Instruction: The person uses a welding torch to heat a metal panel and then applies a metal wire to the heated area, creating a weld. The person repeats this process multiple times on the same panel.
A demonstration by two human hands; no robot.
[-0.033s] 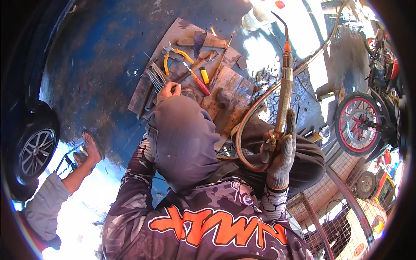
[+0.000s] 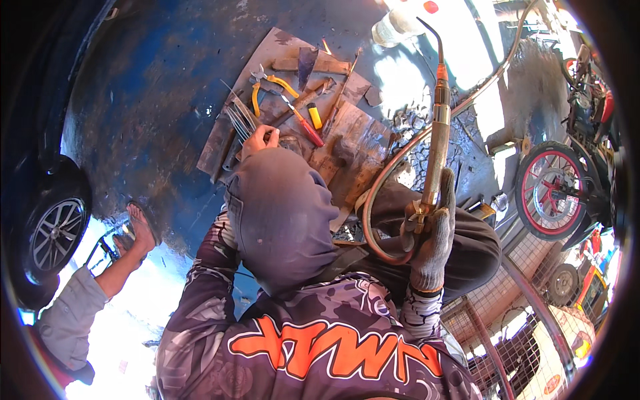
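Note:
My left hand [image 2: 260,139], bare, has its fingers curled on thin metal rods [image 2: 241,120] at the left of a rusty steel plate [image 2: 360,130]. My right hand [image 2: 430,240], in a grey knit glove, grips an upright gas torch [image 2: 440,133] with a bent tip and an attached hose [image 2: 377,200]. On the plate lie yellow-handled pliers [image 2: 285,85], a red-handled screwdriver [image 2: 311,132], a small yellow-and-black object [image 2: 314,115] and several metal bars [image 2: 310,65]. A dark grey hood [image 2: 280,213] hides much of my left forearm.
Another person's bare foot [image 2: 141,227] and leg are at lower left, near a car wheel [image 2: 55,230]. A motorcycle wheel [image 2: 550,190] is at right, above a wire-mesh grate [image 2: 507,320]. A white container [image 2: 390,27] and scattered dark debris [image 2: 433,160] lie beyond the plate.

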